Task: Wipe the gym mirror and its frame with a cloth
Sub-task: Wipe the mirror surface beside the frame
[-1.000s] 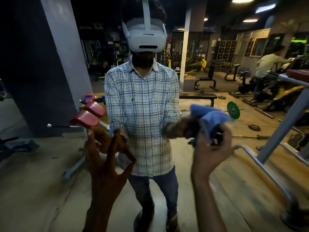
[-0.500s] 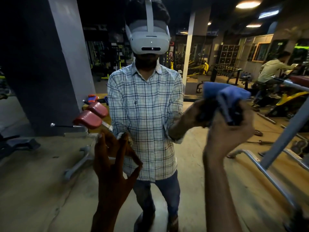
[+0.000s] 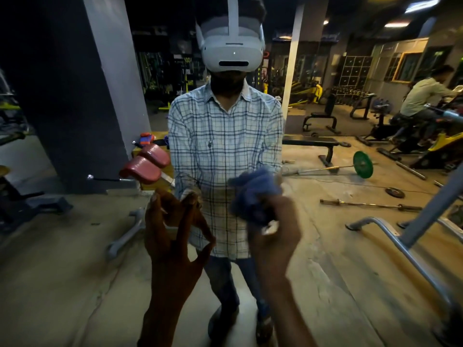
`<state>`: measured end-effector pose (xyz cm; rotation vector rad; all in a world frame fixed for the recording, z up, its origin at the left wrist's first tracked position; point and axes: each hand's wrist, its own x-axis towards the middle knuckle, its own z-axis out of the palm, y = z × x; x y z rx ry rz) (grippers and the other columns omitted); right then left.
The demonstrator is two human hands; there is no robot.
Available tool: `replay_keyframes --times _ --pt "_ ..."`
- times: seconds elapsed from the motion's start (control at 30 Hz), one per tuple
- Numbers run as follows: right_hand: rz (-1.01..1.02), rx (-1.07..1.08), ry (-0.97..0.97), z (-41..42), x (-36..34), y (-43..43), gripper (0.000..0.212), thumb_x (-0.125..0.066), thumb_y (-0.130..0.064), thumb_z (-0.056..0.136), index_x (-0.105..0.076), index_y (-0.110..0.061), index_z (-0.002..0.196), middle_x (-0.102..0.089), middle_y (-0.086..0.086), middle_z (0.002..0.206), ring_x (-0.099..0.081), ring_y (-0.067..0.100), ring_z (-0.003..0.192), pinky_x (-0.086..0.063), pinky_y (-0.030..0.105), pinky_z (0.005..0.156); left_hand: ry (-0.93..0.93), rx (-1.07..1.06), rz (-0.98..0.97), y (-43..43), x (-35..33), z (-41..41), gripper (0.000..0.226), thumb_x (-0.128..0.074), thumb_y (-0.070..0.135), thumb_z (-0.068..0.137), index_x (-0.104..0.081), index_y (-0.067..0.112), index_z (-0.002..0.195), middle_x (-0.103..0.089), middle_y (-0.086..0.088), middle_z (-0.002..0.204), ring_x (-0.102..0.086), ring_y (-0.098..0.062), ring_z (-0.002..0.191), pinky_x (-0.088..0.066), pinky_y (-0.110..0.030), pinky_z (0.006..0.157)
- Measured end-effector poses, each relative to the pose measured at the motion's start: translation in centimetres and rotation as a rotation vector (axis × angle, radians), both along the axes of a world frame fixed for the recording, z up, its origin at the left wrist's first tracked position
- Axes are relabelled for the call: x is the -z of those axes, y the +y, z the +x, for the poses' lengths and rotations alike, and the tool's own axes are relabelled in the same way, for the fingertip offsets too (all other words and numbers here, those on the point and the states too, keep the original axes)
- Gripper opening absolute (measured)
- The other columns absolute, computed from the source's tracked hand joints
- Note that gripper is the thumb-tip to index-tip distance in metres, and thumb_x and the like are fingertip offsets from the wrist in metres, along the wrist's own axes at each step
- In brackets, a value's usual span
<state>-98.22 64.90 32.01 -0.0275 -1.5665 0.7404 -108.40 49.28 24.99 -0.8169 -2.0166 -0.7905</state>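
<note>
The gym mirror (image 3: 75, 259) fills the whole view, and no frame edge of it shows. My right hand (image 3: 274, 236) is shut on a bunched blue cloth (image 3: 253, 194) and presses it to the glass just right of centre, over the reflected checked shirt. My left hand (image 3: 172, 236) is flat against the mirror at lower centre, fingers spread and pointing up, holding nothing. My own reflection, wearing a white headset (image 3: 231, 50), stands straight ahead in the glass.
Everything else is reflection: a grey pillar (image 3: 82, 96) at left, red padded rollers (image 3: 145, 164), a black bench (image 3: 313, 144), a barbell with a green plate (image 3: 362, 164), a grey machine frame (image 3: 406, 241) at right, and a seated person (image 3: 423, 96) far right.
My right hand first rose up and right with the cloth, then swept down and left to the centre of the glass. My left hand stayed planted on the mirror.
</note>
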Motion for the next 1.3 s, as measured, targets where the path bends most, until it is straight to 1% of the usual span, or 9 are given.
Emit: replay_keyframes --times 0.1,0.3,0.4,0.5,0.6,0.8,1.0,1.13,1.3 --pt "0.073 -0.084 -0.166 0.5 3.2 -1.0 0.037 -0.075 0.007 0.074 -0.067 -0.019 0.1 -0.059 -0.018 0.108 -0.06 0.003 0.1 -0.048 0.019 0.078 0.012 -0.003 -0.019 -0.2 0.2 0.0 0.117 -0.099 0.038 0.063 -0.032 0.023 0.158 -0.011 -0.031 0.164 -0.026 -0.056 0.148 -0.039 -0.069 0.109" --pt "-0.351 0.136 0.058 2.5 2.9 4.5 0.043 -0.078 0.001 0.076 -0.06 -0.027 0.103 -0.056 0.003 0.095 -0.056 0.016 0.086 -0.05 0.042 0.07 -0.015 -0.024 -0.017 -0.2 0.3 -0.1 0.106 -0.095 0.043 0.063 -0.041 0.02 0.151 -0.011 -0.027 0.164 -0.023 -0.054 0.15 -0.029 -0.061 0.118" --pt "-0.234 0.043 -0.049 0.9 4.5 1.1 0.049 -0.076 0.015 0.072 -0.058 -0.021 0.099 -0.055 -0.003 0.098 -0.056 0.01 0.089 -0.045 0.031 0.072 -0.051 -0.023 -0.014 -0.2 -0.2 0.1 0.106 -0.097 0.039 0.063 -0.042 0.021 0.151 -0.009 -0.027 0.165 -0.029 -0.056 0.146 -0.037 -0.066 0.112" --pt "0.021 -0.076 -0.237 0.6 6.1 -1.3 0.04 -0.07 -0.001 0.079 -0.063 -0.027 0.109 -0.051 -0.026 0.119 -0.06 0.001 0.111 -0.043 0.009 0.089 -0.08 -0.019 -0.034 -0.5 -0.9 0.6 0.109 -0.099 0.035 0.06 -0.043 0.022 0.152 -0.008 -0.027 0.167 -0.031 -0.057 0.145 -0.041 -0.067 0.108" --pt "-0.055 -0.084 -0.18 1.4 5.0 0.3 0.022 -0.071 -0.012 0.08 -0.065 -0.025 0.096 -0.061 -0.01 0.104 -0.064 0.006 0.097 -0.045 0.015 0.078 -0.105 -0.042 -0.053 -0.9 -1.2 0.7 0.111 -0.099 0.038 0.059 -0.041 0.024 0.153 -0.007 -0.025 0.168 -0.029 -0.054 0.147 -0.041 -0.068 0.108" --pt "-0.276 0.146 0.015 2.7 2.7 4.9 0.04 -0.08 0.008 0.077 -0.058 -0.013 0.102 -0.052 0.004 0.094 -0.051 0.005 0.086 -0.046 0.027 0.072 -0.117 -0.061 -0.028 -1.5 -1.7 1.3 0.1 -0.073 0.063 0.072 -0.035 0.025 0.156 -0.003 -0.026 0.169 -0.026 -0.051 0.149 -0.037 -0.059 0.112" --pt "-0.148 -0.152 -0.433 -0.4 8.1 1.1 0.056 -0.074 -0.017 0.074 -0.061 -0.031 0.126 -0.055 -0.007 0.132 -0.051 -0.005 0.124 -0.05 0.022 0.099 -0.062 -0.099 -0.024 -2.0 -1.5 0.3 0.11 -0.094 0.049 0.066 -0.035 0.031 0.156 -0.004 -0.025 0.17 -0.013 -0.045 0.156 -0.022 -0.053 0.123" --pt "-0.19 0.048 -0.019 1.0 2.6 1.8 0.025 -0.072 -0.01 0.082 -0.062 -0.013 0.105 -0.059 0.003 0.101 -0.058 0.007 0.094 -0.053 0.038 0.076 -0.061 -0.039 -0.013 -3.0 -1.4 -0.6 0.126 -0.097 0.05 0.062 -0.022 0.034 0.161 -0.013 -0.029 0.167 -0.017 -0.042 0.155 -0.003 -0.024 0.125" --pt "-0.282 0.158 0.133 -1.4 0.7 -0.9 0.034 -0.078 -0.011 0.081 -0.06 -0.015 0.109 -0.056 0.0 0.099 -0.056 0.005 0.092 -0.048 0.028 0.076 0.006 -0.071 0.018 -5.5 -1.2 -3.2 0.118 -0.085 0.061 0.069 -0.02 0.032 0.162 -0.011 -0.029 0.167 -0.019 -0.046 0.154 -0.016 -0.043 0.126"
